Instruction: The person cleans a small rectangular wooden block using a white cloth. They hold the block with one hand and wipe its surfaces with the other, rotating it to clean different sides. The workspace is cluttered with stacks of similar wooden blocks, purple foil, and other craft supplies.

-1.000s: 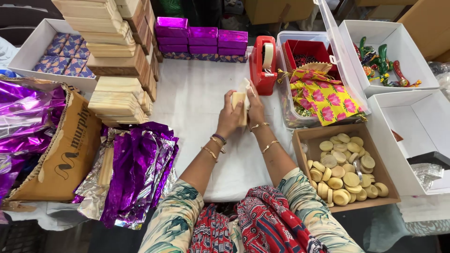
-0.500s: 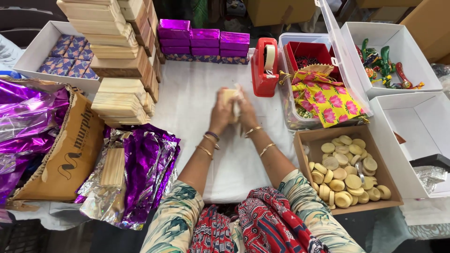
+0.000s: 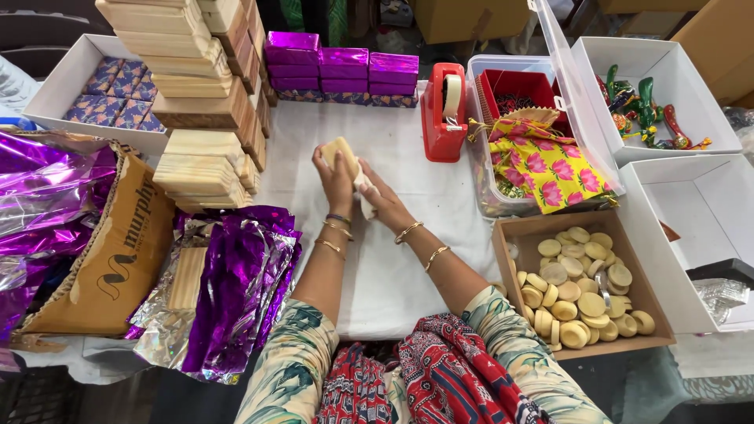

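Both hands meet at the middle of the table (image 3: 393, 267), raised a little off the white cloth. The left hand (image 3: 336, 179) is closed round a pale block (image 3: 339, 149), fingers wrapped over its near side so that the far end sticks out clear above them. The right hand (image 3: 382, 200) lies against it from the right, pressing a piece of white wrap (image 3: 366, 196) between the two hands; whether it grips the block itself cannot be told. The grip looks chosen to steady the block with one hand while the other works the covering.

Supplies stand in an arc within arm's reach. A red tape dispenser (image 3: 444, 114) stands just beyond the hands, its roll facing them. To the right, an open brown box (image 3: 503, 259) holds a heap of round pale discs (image 3: 577, 286), set near the right elbow. Behind it a clear tub (image 3: 491, 188) holds pink and yellow flowered pouches (image 3: 546, 161). Two white boxes (image 3: 707, 212) stand further right, the far one with green and red painted pieces, the near one nearly bare.

To the left, wooden boxes (image 3: 196, 118) are stacked high, and purple foil sheets (image 3: 236, 283) lie loose at the table's edge, spilling from a carton (image 3: 110, 259). Finished purple packs (image 3: 342, 67) are lined up along the back, well away from the hands.
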